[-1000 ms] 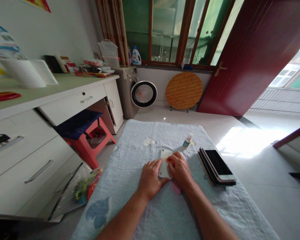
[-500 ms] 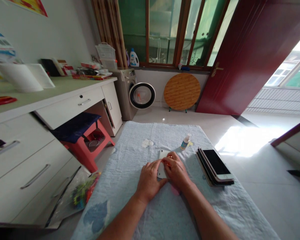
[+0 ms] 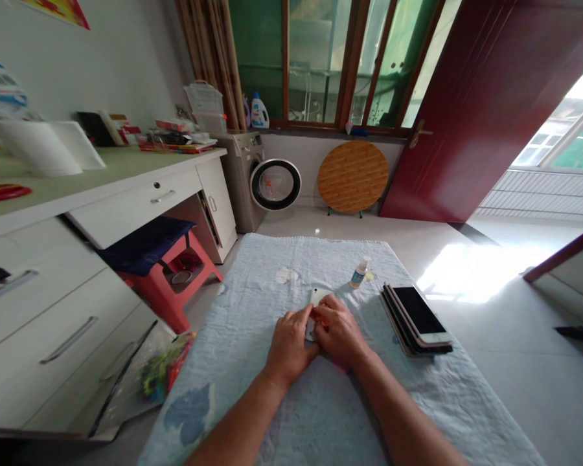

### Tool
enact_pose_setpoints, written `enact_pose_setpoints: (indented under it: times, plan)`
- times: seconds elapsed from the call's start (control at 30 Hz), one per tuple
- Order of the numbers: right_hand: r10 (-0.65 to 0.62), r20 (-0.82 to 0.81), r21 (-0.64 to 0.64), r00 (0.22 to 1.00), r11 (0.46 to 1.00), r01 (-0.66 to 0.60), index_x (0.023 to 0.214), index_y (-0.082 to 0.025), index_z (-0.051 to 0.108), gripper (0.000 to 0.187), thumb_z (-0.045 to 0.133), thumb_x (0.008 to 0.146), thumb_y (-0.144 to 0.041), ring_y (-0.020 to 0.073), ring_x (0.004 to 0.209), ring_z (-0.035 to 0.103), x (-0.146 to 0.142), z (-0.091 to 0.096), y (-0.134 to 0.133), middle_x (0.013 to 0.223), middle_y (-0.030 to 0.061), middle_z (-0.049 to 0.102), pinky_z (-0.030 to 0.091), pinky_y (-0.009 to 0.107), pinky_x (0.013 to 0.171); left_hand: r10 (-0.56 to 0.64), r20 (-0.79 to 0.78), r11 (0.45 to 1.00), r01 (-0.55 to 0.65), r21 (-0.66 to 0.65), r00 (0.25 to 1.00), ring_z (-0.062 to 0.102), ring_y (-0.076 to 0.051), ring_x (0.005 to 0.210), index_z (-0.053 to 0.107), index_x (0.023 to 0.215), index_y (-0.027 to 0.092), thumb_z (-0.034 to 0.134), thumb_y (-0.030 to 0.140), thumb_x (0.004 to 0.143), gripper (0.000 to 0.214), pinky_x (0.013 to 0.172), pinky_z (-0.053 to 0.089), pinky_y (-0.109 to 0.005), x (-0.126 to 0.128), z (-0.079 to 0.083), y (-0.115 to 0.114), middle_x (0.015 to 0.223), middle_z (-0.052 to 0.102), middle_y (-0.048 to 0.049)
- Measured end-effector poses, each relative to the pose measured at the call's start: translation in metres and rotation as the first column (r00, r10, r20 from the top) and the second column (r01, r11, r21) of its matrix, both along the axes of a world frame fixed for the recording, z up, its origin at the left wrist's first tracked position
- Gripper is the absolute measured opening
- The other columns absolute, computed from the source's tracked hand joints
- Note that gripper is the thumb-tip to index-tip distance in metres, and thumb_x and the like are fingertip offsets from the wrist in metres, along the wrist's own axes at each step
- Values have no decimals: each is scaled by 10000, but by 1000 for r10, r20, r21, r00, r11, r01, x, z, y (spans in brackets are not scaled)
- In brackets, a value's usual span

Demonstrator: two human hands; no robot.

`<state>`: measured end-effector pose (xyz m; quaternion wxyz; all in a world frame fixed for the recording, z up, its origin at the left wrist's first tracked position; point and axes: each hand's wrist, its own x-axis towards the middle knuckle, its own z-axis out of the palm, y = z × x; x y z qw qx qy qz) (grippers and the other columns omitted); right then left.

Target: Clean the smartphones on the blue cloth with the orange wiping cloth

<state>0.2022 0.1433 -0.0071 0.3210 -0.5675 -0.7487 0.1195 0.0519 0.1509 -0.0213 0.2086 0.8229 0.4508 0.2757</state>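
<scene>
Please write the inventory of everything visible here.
Cloth: 1, pale blue, foreground
Smartphone: 1, white, centre
Stacked smartphones: several, black and white, right
Spray bottle: 1, white-topped, on cloth
Stool: 1, red and navy, left
Plastic bag: 1, clear, lower left
Desk: 1, white, left
Paper roll: 1, white, desk
Small items: uncounted, mixed, desk
Washing machine: 1, beige, back
Detergent bottle: 1, white, back
Round tabletop: 1, brown, back
Curtain: 1, brown, back
Door: 1, red, right
Left hand, right hand: 2, bare, over smartphone

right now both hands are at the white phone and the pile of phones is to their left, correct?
Not quite: the head view shows the pile of phones to their right, not left. The left hand and right hand are indeed at the white phone.
</scene>
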Motion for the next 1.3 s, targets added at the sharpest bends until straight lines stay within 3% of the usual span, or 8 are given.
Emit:
enact_pose_setpoints:
  times: [0.1, 0.3, 0.53, 0.73, 1.03, 1.17, 1.3]
  plan:
    - [-38, -10, 20, 999, 999, 38, 800, -197, 685, 241, 492, 746, -63, 166, 845, 507, 5, -5, 3, 883, 45, 538, 420, 261, 767, 16, -11, 1000, -16, -8, 1000, 572, -296, 1078, 470, 1356, 193, 686, 361, 775, 642, 930, 437, -435, 0, 0, 0, 1200, 643, -107]
    - [-337, -47, 50, 940, 939, 339, 869, -172, 709, 258, 460, 823, -123, 178, 829, 515, 25, -19, 10, 883, 66, 542, 420, 271, 752, -1, -40, 1000, 1, 11, 999, 562, -297, 1111, 605, 1199, 186, 763, 392, 735, 532, 941, 439, -441, 1, 3, -2, 1254, 627, -103]
    - [-407, -159, 55, 900, 906, 419, 1004, -147, 699, 307, 446, 834, -180, 201, 868, 571, 36, -28, 18, 944, 96, 624, 448, 310, 814, -27, -40, 999, 29, 33, 999, 571, -290, 1102, 639, 1171, 217, 768, 349, 733, 476, 943, 445, -446, 2, 7, -3, 1231, 640, -87]
    - [-330, -133, 61, 935, 938, 340, 983, -149, 708, 309, 445, 822, -169, 194, 885, 581, 38, -27, 21, 930, 91, 643, 444, 296, 833, -58, -49, 997, 60, 38, 997, 573, -284, 1087, 652, 1160, 223, 759, 369, 744, 454, 947, 444, -449, 1, 6, -2, 1225, 644, -83]
    - [-342, 87, -99, 936, 931, 350, 602, -191, 677, 172, 533, 690, -161, 142, 626, 524, 45, -11, 14, 659, 25, 612, 330, 248, 582, -58, -88, 997, 61, 39, 994, 563, -292, 1095, 651, 1174, 223, 764, 413, 736, 491, 956, 436, -451, 1, 5, -3, 1257, 631, -75]
    - [-321, 2, -106, 947, 942, 319, 574, -181, 653, 168, 526, 680, -158, 139, 606, 523, 45, -10, 13, 621, 18, 597, 342, 254, 592, -59, -83, 997, 63, 40, 995, 567, -292, 1089, 661, 1156, 223, 773, 405, 729, 478, 950, 442, -450, 1, 5, -3, 1246, 636, -79]
    - [-350, -166, 34, 922, 932, 360, 795, -159, 698, 203, 503, 773, -210, 166, 741, 574, 43, -16, 17, 799, 50, 621, 426, 271, 714, -82, -68, 996, 85, 37, 994, 579, -289, 1048, 688, 1093, 219, 791, 421, 710, 446, 927, 453, -443, 0, 8, -5, 1196, 653, -83]
